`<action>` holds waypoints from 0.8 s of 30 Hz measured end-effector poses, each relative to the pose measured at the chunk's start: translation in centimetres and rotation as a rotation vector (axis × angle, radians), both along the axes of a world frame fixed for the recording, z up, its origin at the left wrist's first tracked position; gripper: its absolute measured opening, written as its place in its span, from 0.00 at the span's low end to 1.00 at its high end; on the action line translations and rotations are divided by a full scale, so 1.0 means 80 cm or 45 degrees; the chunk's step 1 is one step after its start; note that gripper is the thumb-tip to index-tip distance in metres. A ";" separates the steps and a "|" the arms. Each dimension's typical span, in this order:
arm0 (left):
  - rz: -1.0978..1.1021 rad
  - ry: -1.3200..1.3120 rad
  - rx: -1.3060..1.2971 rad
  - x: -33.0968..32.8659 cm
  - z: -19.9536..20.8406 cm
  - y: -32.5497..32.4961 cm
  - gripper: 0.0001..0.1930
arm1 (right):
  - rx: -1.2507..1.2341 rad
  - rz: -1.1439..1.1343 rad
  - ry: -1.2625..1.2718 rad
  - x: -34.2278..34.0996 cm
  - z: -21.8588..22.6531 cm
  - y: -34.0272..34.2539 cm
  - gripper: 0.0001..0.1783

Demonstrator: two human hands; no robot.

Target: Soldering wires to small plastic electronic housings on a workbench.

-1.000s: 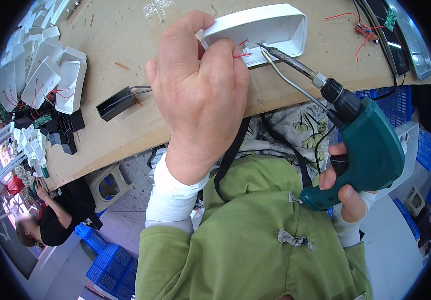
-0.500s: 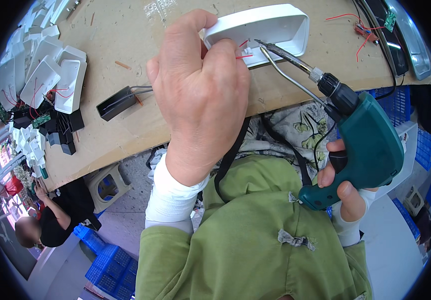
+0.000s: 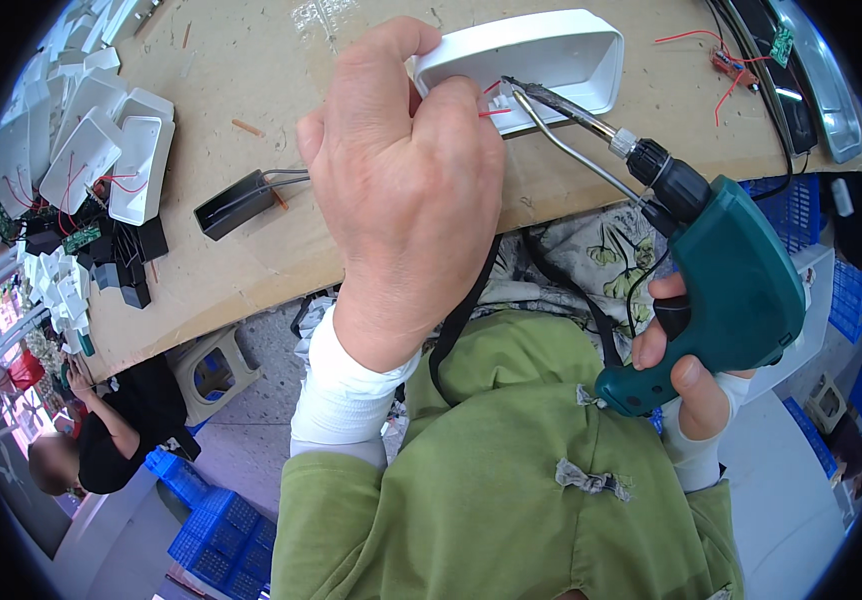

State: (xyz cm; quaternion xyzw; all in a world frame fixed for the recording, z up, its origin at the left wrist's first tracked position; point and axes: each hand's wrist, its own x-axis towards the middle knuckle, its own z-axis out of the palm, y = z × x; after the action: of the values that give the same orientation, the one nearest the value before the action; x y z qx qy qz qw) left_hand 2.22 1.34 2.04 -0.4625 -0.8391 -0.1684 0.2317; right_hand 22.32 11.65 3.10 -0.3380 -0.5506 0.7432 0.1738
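My left hand [image 3: 406, 185] is closed round the left end of a white plastic housing [image 3: 586, 60], tilted with its open side toward me. Its fingertips reach inside, next to short red wires [image 3: 494, 112] and a small white part. My right hand [image 3: 686, 365] grips the handle of a green soldering gun [image 3: 741, 275], fingers round the black trigger. The gun's dark tip [image 3: 541, 93] and the bent metal feed tube [image 3: 576, 150] meet at the wires inside the housing. From beneath my left hand, dark leads run to a small black open box [image 3: 234, 205] on the table.
White housings [image 3: 141, 170], red wires and black boxes are heaped at the left of the table [image 3: 251, 290]. A red part with wires [image 3: 731, 65] and a small green board [image 3: 779, 45] lie at the far right. Blue crates [image 3: 226, 540] and another person [image 3: 116, 430] are at lower left.
The soldering gun has shifted slightly left, its tip closer to the wires beside my left fingers. The housing and my left hand have moved a little to the right.
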 end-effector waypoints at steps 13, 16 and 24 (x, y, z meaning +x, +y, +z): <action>0.003 0.039 -0.029 0.000 0.001 0.000 0.05 | -0.072 -0.076 -0.014 -0.003 0.000 0.001 0.41; 0.013 0.021 -0.015 0.000 -0.001 -0.001 0.05 | -0.076 -0.092 -0.003 -0.003 0.000 0.001 0.41; 0.028 0.053 -0.026 0.000 -0.001 -0.001 0.05 | -0.063 -0.046 -0.036 -0.001 -0.001 0.003 0.41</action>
State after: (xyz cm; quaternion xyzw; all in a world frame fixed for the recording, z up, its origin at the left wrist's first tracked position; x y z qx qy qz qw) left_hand 2.25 1.28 1.93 -0.4591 -0.8407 -0.1475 0.2463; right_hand 22.22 11.89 3.00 -0.3624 -0.5284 0.7484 0.1712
